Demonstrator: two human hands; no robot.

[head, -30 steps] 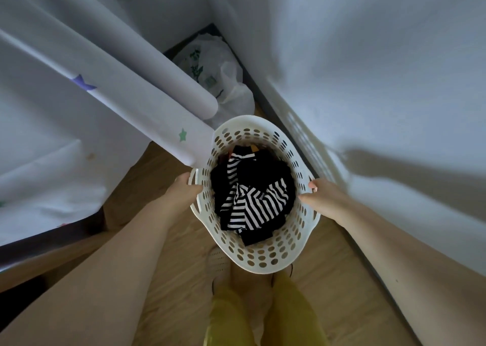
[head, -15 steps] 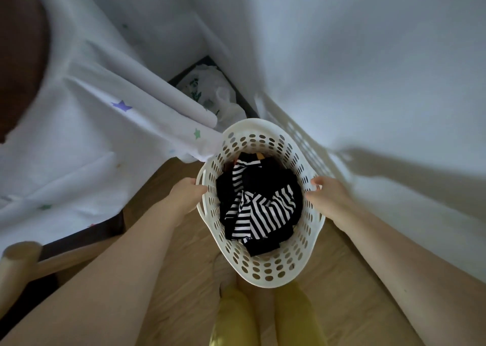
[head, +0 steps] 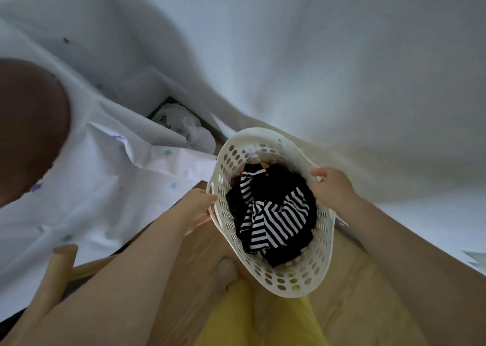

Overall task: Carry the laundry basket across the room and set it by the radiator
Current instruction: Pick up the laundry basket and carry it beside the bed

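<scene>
A white perforated laundry basket (head: 297, 284) hangs above the wooden floor in front of my legs, tilted a little to the right. Black and black-and-white striped clothes (head: 273, 222) fill it. My left hand (head: 196, 210) grips the basket's left rim. My right hand (head: 332, 186) holds the right rim. No radiator shows in the head view.
A bed with a white star-printed sheet (head: 105, 187) lies to the left, with a wooden post (head: 56, 269) at its foot. A white plastic bag (head: 184, 127) sits in the corner. White walls (head: 342, 69) close the front and right. Wooden floor (head: 355, 280) runs underfoot.
The basket has shifted right and toward the wall, still held by both hands. The view has swung left, so more of the bed and its wooden post show.
</scene>
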